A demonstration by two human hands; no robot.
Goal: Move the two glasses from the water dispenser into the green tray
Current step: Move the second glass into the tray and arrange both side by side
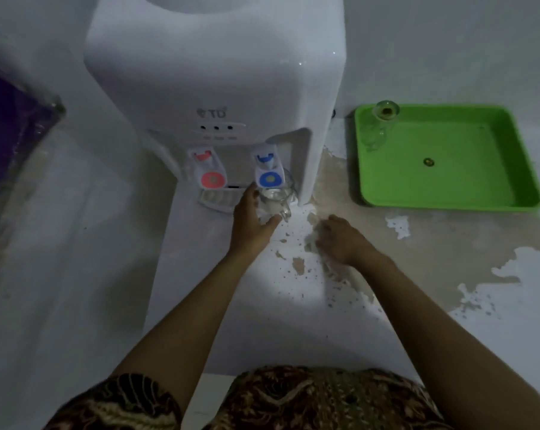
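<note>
A white water dispenser (219, 97) stands at the centre, with a red tap (207, 169) and a blue tap (268, 169). Under the blue tap, on the drip grille (215, 200), is a clear glass mug (276, 201). My left hand (251, 223) is wrapped around this mug, thumb in front of it. My right hand (340, 237) rests palm down on the floor to the right, fingers loosely curled and holding nothing. A green tray (510, 169) lies at the right. A second clear glass (378, 125) stands in the tray's far left corner.
The pale floor (417, 243) has peeling, stained patches between the dispenser and the tray. A purple object wrapped in clear plastic (11, 141) leans at the far left. A white wall rises behind the tray. Patterned brown cloth covers my lap at the bottom edge.
</note>
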